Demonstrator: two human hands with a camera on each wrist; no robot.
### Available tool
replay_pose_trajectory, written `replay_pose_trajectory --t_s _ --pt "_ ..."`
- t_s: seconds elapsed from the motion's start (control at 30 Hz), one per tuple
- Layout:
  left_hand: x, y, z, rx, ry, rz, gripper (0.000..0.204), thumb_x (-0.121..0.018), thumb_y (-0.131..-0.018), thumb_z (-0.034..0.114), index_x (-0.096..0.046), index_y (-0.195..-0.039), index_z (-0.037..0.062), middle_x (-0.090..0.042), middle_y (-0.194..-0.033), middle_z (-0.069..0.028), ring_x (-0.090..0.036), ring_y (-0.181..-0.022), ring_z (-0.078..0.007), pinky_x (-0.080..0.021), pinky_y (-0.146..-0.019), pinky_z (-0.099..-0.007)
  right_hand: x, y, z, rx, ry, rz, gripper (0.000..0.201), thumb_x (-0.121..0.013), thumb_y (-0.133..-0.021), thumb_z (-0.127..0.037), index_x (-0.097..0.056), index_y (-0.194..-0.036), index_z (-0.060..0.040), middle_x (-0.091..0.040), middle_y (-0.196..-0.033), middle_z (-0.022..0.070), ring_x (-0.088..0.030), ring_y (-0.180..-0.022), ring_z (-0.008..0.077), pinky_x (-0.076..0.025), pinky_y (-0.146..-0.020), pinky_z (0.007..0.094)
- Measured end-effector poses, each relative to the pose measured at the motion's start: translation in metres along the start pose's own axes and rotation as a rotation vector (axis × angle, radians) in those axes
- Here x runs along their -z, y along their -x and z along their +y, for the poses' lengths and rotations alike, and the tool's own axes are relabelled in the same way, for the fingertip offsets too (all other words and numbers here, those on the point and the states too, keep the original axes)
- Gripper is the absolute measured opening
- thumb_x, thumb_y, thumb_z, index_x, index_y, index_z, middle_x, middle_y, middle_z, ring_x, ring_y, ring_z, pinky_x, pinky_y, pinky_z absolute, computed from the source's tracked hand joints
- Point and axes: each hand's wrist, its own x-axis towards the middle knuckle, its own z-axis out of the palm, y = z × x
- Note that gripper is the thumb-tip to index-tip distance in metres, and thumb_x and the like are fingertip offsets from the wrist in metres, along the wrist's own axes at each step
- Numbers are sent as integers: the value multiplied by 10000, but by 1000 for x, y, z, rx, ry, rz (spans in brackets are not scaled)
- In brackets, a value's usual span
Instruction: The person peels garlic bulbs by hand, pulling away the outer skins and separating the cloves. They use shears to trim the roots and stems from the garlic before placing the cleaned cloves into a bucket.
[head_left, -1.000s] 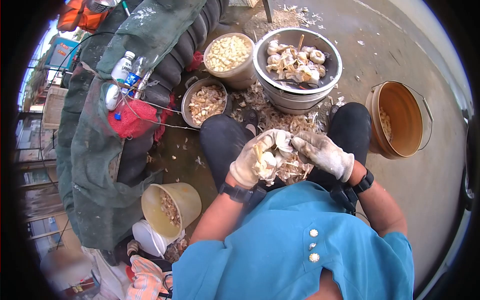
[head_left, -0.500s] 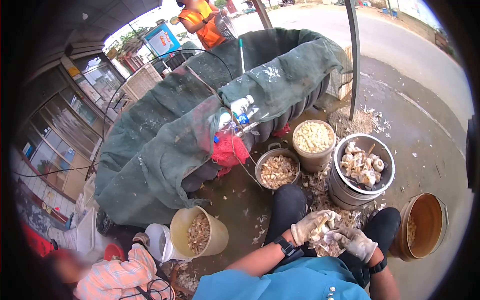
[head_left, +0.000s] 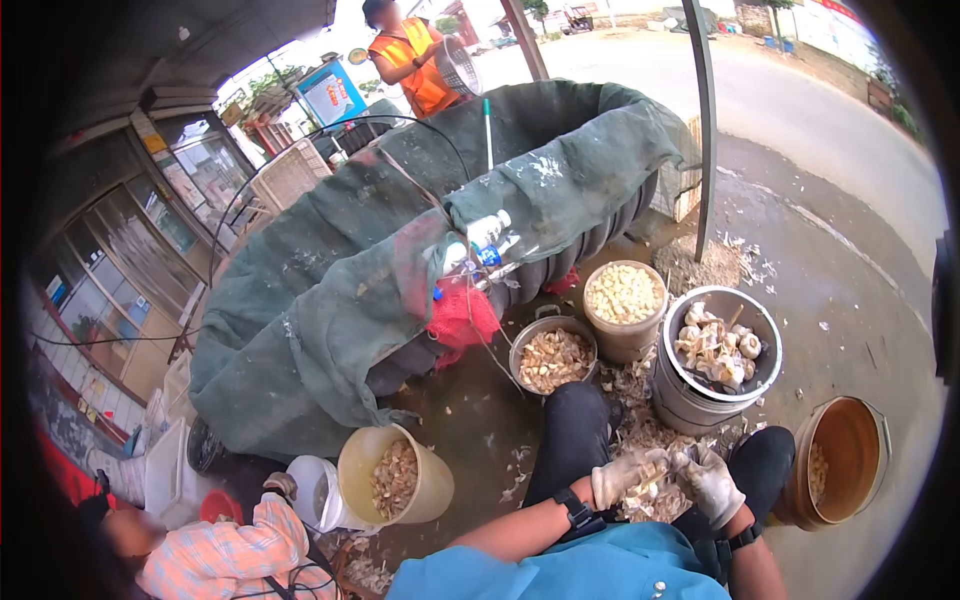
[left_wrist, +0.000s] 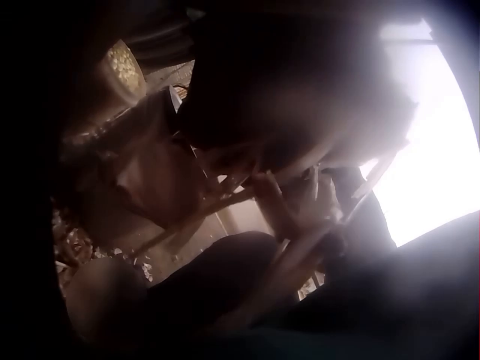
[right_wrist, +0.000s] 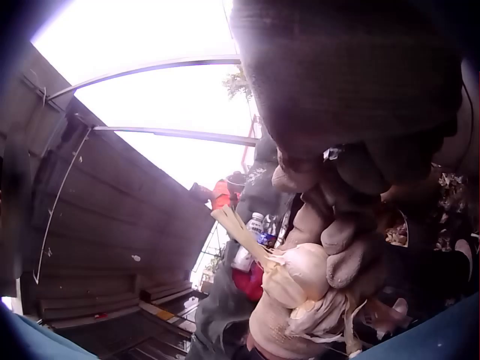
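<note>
Both hands wear pale, soiled work gloves and meet between the knees. My left hand [head_left: 628,478] grips a head of garlic [right_wrist: 306,268] with a long dry stalk and loose papery skin, its fingers curled round the bulb in the right wrist view. My right hand [head_left: 712,485] is bent in against the left one, thumb and fingers pinching at the garlic; what lies between its fingertips is mostly hidden. The left wrist view is dark and blurred. Peelings lie beneath the hands.
Ahead stand a bucket topped by a basin [head_left: 768,380] of garlic heads, a tub [head_left: 645,345] of peeled cloves and a pot [head_left: 517,362] of cloves. An orange-brown bucket [head_left: 868,460] is at right, a cream bucket [head_left: 435,485] at left. A green-netted tank [head_left: 310,300] and two people are beyond.
The head view has swung up and left, bringing in the tank and two people. My hands stay together at the garlic, the right one now closer against the left.
</note>
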Motion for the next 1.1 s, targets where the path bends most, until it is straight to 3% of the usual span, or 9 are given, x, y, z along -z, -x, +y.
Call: replay_pose_trajectory --t_s 0.03,0.1,0.13,0.4,0.5,0.63,0.7,0.9,1.1 --pt "-3 5 0 -297 -440 84 398 -562 -956 414 -535 -1178 85 -596 -979 -44 -600 -839 -121 -505 -576 -252 -4 3 -5 22 -16 50 236 -638 -943 -294 -606 -906 -63 -538 -677 -49 -410 -537 33 -298 -470 193" --pt "8 -4 -5 125 164 46 502 -605 -934 444 -516 -1243 59 -617 -995 -45 -625 -766 -104 -506 -554 -217 1 6 -11 2 -12 54 226 -623 -950 -302 -560 -939 -85 -528 -696 -58 -398 -536 24 -292 -471 185" --pt "-27 -6 22 -165 141 -2 563 -646 -900 466 -508 -1244 42 -627 -948 -50 -626 -712 -109 -501 -533 -207 4 7 -12 29 -20 130 226 -621 -951 -302 -545 -958 -89 -500 -682 -68 -396 -532 21 -290 -463 188" --pt "-43 -22 67 -82 132 132 255 -460 -1027 282 -532 -1030 37 -571 -878 -31 -536 -672 -93 -450 -567 -217 133 60 -15 576 346 805 268 -612 -965 -292 -618 -1087 -53 -629 -907 -24 -492 -651 35 -403 -590 179" --pt "-52 -19 73 -170 -42 164 256 -433 -1037 268 -531 -1037 30 -564 -881 -20 -519 -688 -64 -440 -576 -185 185 100 -18 113 407 1249 481 -635 -936 -392 -571 -1265 -48 -642 -906 15 -610 -745 59 -443 -568 209" --pt "-58 -35 59 -427 -328 215 326 -447 -1032 332 -560 -1030 26 -516 -765 13 -481 -597 -49 -406 -495 -174 172 108 -15 87 198 1036 427 -621 -945 -392 -595 -1225 -71 -603 -786 -33 -474 -579 -12 -340 -486 153" --pt "-65 -29 76 -44 160 126 346 -470 -1020 339 -572 -1032 9 -504 -748 20 -464 -560 -45 -377 -441 -176 135 88 -13 218 120 875 293 -588 -966 -376 -630 -1016 -90 -565 -706 -53 -357 -515 -16 -270 -464 144" --pt "-76 -30 84 -65 18 54 391 -457 -1014 353 -575 -1123 -4 -515 -808 15 -453 -543 -41 -368 -448 -167 22 42 -34 -11 132 313 382 -640 -918 -421 -598 -1025 -56 -611 -753 2 -516 -629 37 -412 -558 192" --pt "-69 -33 81 -507 -921 131 454 -343 -1016 345 -525 -1204 -27 -511 -915 -54 -494 -820 -129 -443 -776 -265 -5 8 -19 51 310 254 455 -681 -877 -469 -578 -985 -40 -568 -787 11 -493 -672 70 -423 -589 233"
